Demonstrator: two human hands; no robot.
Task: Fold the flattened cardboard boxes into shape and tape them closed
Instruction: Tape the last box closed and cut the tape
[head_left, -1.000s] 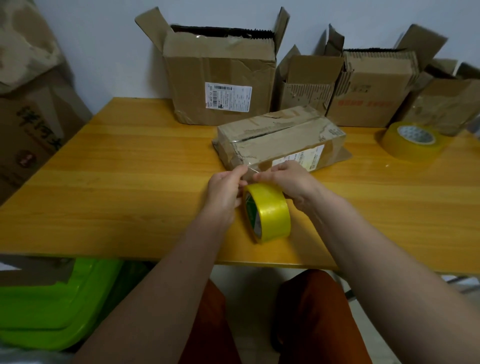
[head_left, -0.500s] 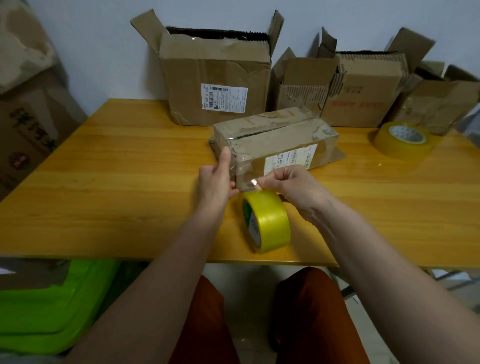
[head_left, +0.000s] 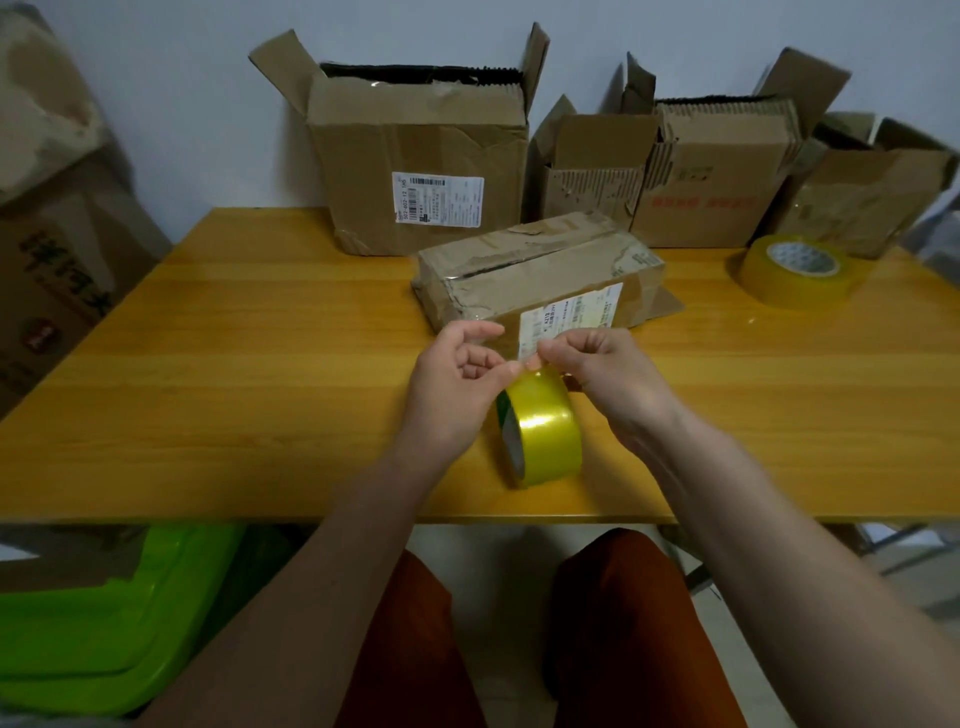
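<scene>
Lifted off the box (head_left: 540, 283) end since half a second ago: left hand (head_left: 457, 387), now curled, fingertips meeting right hand (head_left: 605, 371) above the roll (head_left: 540, 428). Right pinching clear tape. Roll on edge on the bench (head_left: 234, 374), just before the box.

- Light is soft and rather dim, with a cool cast on the wall (head_left: 156, 104).
- The desk (head_left: 234, 364) carries a broad pale sheen across its middle, toward its far left corner.
- The yellow tape roll (head_left: 545, 431) shows a bright glare band; a short soft shadow lies beneath it.
- Wide-angle distortion bends the desk's near edge and leans the boxes (head_left: 857, 192) at its far right corner.
- Frame edges are smeared, and the box labels are not sharp enough to read.
</scene>
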